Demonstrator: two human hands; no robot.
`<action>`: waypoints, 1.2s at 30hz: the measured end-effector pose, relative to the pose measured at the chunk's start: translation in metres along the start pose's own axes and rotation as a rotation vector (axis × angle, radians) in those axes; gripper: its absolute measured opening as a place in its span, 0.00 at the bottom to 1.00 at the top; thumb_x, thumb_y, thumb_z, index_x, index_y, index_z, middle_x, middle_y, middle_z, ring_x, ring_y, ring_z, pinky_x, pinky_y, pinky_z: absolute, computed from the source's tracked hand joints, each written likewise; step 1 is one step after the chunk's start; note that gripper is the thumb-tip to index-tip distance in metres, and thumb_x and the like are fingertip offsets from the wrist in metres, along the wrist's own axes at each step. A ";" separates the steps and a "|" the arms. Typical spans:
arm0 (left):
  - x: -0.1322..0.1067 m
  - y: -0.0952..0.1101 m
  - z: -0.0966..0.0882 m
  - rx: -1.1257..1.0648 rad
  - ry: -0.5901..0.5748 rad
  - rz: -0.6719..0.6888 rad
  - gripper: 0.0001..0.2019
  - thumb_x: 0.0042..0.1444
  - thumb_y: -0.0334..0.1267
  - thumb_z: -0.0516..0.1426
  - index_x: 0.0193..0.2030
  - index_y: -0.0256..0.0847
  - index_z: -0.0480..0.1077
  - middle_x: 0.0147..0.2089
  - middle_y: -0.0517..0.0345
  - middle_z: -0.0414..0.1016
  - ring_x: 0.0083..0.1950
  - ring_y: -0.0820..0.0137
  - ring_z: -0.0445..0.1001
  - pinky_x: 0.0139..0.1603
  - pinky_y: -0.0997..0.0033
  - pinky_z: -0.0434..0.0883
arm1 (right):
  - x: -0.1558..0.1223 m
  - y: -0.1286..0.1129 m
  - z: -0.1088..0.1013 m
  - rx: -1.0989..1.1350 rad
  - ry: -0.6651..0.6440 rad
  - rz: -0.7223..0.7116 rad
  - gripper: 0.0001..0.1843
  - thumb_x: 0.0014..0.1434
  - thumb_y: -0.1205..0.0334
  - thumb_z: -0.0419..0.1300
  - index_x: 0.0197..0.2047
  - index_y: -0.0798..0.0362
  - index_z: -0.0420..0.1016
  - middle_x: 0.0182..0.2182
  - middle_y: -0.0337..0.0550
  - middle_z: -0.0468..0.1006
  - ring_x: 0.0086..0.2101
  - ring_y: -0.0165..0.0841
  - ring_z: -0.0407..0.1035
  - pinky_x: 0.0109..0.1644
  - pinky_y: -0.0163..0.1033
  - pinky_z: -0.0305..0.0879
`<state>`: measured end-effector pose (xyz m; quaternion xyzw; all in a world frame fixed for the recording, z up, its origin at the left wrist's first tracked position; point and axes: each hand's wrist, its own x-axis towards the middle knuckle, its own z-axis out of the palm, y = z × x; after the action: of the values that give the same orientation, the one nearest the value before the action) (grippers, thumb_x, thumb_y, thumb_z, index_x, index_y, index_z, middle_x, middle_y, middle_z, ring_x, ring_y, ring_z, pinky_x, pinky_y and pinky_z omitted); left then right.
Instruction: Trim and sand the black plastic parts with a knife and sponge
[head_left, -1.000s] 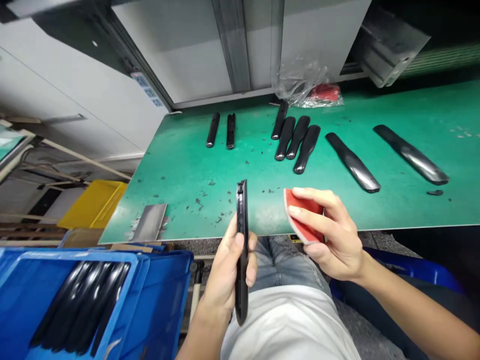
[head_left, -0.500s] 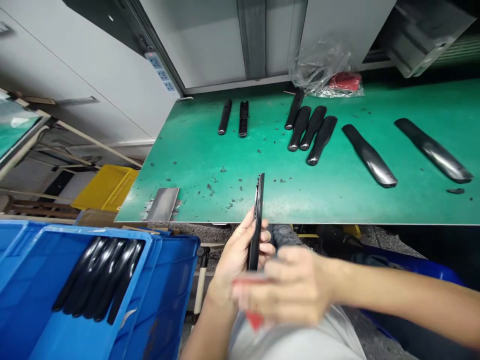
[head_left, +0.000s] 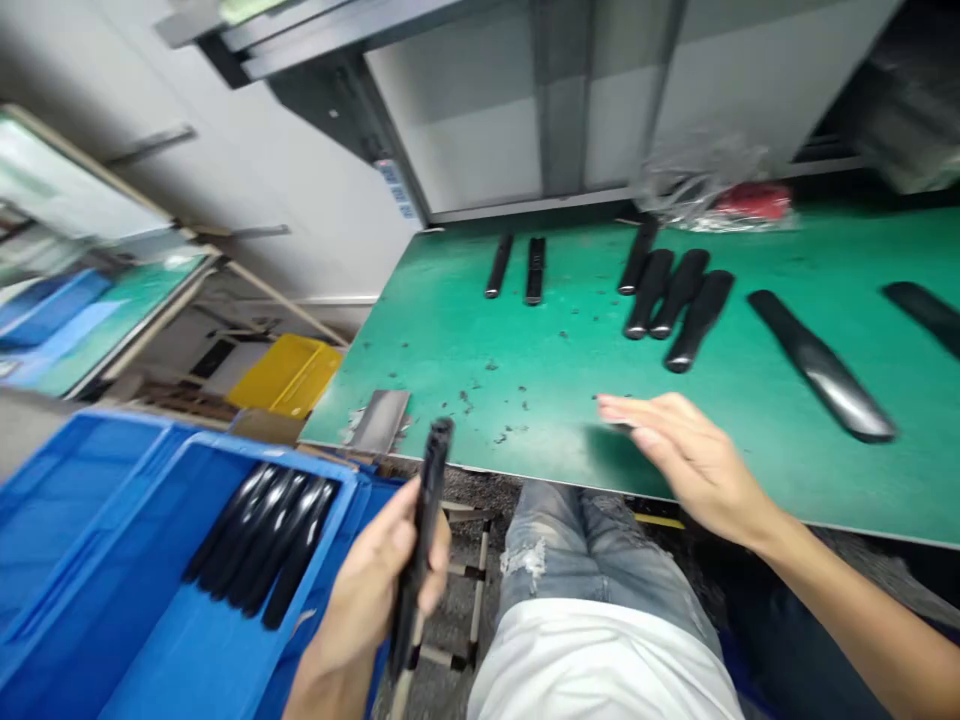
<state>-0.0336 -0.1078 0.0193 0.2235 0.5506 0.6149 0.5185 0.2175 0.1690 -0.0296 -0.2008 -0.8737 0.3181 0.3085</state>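
My left hand (head_left: 382, 570) is wrapped round a long black plastic shell (head_left: 424, 530), held steeply tilted beside the blue bin with its upper end above my fingers. My right hand (head_left: 697, 460) is over the front of the green table (head_left: 570, 400), fingers pressed together and thumb beneath. A thin pale edge and a reddish tip show at its fingertips, but I cannot make out the thing held. Several similar black shells (head_left: 679, 295) lie on the table beyond, and one larger shell (head_left: 821, 365) rests at the right.
At the left, a blue bin (head_left: 187, 450) holds several black shells in a row. A yellow crate (head_left: 285, 375) stands behind it. A grey flat plate (head_left: 380, 420) lies at the table's near left corner, with dark shavings nearby. Clear plastic bags (head_left: 705, 185) sit at the back.
My left hand has carried the black shell left towards the blue bin. My right hand has moved away from it, up and right over the table. The view has shifted left.
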 end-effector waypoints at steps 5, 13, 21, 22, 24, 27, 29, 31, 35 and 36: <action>0.016 0.038 -0.094 1.382 0.500 0.064 0.38 0.69 0.61 0.53 0.80 0.53 0.47 0.39 0.56 0.78 0.33 0.61 0.79 0.35 0.66 0.73 | -0.023 0.036 0.006 -0.172 0.258 0.023 0.19 0.75 0.59 0.54 0.64 0.42 0.76 0.61 0.42 0.79 0.54 0.45 0.76 0.58 0.53 0.67; 0.066 0.047 -0.176 2.136 0.198 0.037 0.32 0.76 0.53 0.40 0.81 0.45 0.48 0.58 0.44 0.76 0.47 0.53 0.82 0.40 0.62 0.74 | -0.023 0.037 0.008 -0.179 0.219 0.051 0.21 0.75 0.55 0.53 0.67 0.38 0.73 0.61 0.40 0.78 0.53 0.48 0.76 0.59 0.56 0.67; 0.072 0.056 -0.194 2.176 0.084 0.010 0.31 0.76 0.52 0.39 0.82 0.52 0.44 0.58 0.50 0.76 0.48 0.58 0.82 0.42 0.66 0.75 | -0.018 0.036 0.008 -0.214 0.199 0.060 0.21 0.75 0.59 0.54 0.68 0.41 0.73 0.61 0.40 0.78 0.52 0.44 0.76 0.59 0.52 0.67; 0.072 0.057 -0.197 2.169 0.084 0.011 0.31 0.76 0.52 0.39 0.82 0.51 0.44 0.57 0.50 0.76 0.48 0.58 0.82 0.43 0.66 0.75 | -0.018 0.037 0.008 -0.219 0.197 0.054 0.21 0.75 0.60 0.54 0.68 0.40 0.73 0.61 0.40 0.79 0.52 0.43 0.76 0.59 0.52 0.68; 0.068 0.057 -0.199 2.164 0.092 0.024 0.31 0.76 0.50 0.38 0.82 0.49 0.43 0.58 0.48 0.77 0.52 0.56 0.82 0.46 0.65 0.76 | -0.018 0.038 0.007 -0.214 0.199 0.045 0.22 0.75 0.60 0.55 0.68 0.40 0.72 0.62 0.40 0.78 0.52 0.43 0.76 0.58 0.51 0.68; 0.054 0.066 -0.179 2.117 -0.003 0.035 0.30 0.76 0.50 0.41 0.82 0.54 0.45 0.56 0.50 0.79 0.48 0.57 0.84 0.44 0.65 0.78 | -0.019 0.039 0.007 -0.187 0.218 0.059 0.22 0.75 0.60 0.54 0.69 0.41 0.71 0.62 0.41 0.77 0.54 0.43 0.75 0.58 0.51 0.68; 0.055 0.082 -0.150 1.975 -0.156 0.003 0.29 0.74 0.52 0.46 0.80 0.63 0.50 0.55 0.56 0.82 0.42 0.60 0.85 0.41 0.66 0.79 | -0.019 0.039 0.007 -0.183 0.222 0.055 0.21 0.75 0.60 0.54 0.68 0.43 0.72 0.62 0.41 0.77 0.54 0.43 0.75 0.57 0.50 0.68; 0.087 0.102 -0.114 1.766 -0.247 -0.006 0.29 0.73 0.53 0.50 0.78 0.66 0.54 0.65 0.58 0.77 0.59 0.57 0.81 0.57 0.61 0.78 | -0.020 0.039 0.007 -0.197 0.231 0.041 0.21 0.75 0.60 0.55 0.67 0.44 0.73 0.63 0.43 0.77 0.54 0.43 0.74 0.56 0.50 0.69; 0.250 0.134 -0.053 1.380 -0.138 0.071 0.29 0.73 0.57 0.44 0.61 0.41 0.77 0.50 0.48 0.83 0.44 0.60 0.80 0.53 0.58 0.78 | -0.021 0.039 0.006 -0.199 0.251 0.047 0.21 0.74 0.64 0.55 0.68 0.48 0.72 0.65 0.45 0.74 0.55 0.41 0.72 0.57 0.47 0.68; 0.301 0.137 -0.041 1.362 -0.075 0.109 0.30 0.74 0.54 0.40 0.58 0.37 0.77 0.48 0.46 0.83 0.41 0.62 0.80 0.47 0.59 0.79 | -0.022 0.039 0.005 -0.198 0.253 0.052 0.21 0.74 0.65 0.55 0.68 0.49 0.72 0.65 0.45 0.74 0.56 0.40 0.72 0.58 0.46 0.68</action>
<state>-0.2312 0.1592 0.0429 0.5485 0.7842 0.1486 0.2492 0.2362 0.1833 -0.0677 -0.2913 -0.8494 0.2106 0.3864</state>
